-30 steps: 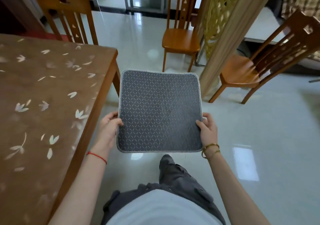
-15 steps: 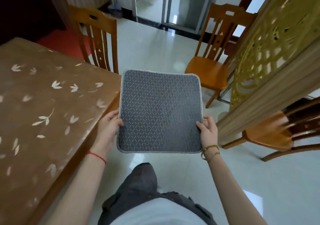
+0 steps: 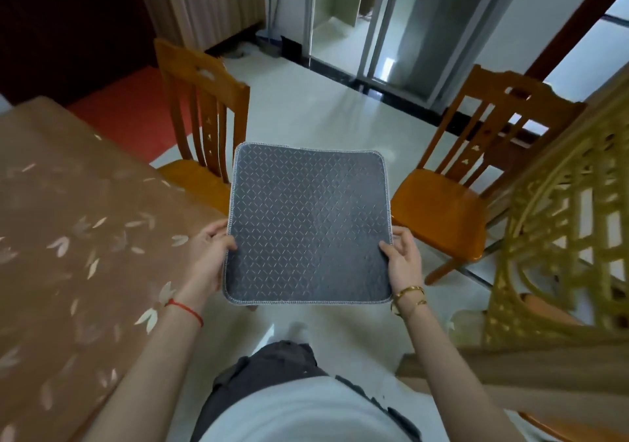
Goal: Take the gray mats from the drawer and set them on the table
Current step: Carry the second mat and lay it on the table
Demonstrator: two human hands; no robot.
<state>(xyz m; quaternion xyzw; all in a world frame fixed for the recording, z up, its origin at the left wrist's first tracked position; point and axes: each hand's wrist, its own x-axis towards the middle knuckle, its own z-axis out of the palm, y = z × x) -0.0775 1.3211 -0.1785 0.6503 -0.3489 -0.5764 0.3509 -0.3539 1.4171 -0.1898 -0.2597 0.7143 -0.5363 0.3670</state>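
Gray mat is held flat in the air btwn our hands, just right of the table. Left hand pinches its left edge, thumb on top, fingers under. Right hand pinches the right edge, thumb on top, other fingers loosely curled at the rim. Beyond: 2 wooden chairs.

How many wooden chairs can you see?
2. The left chair stands by the table's far edge, left of the gray mat. The right chair stands right of the mat. Others may hide behind the golden screen.
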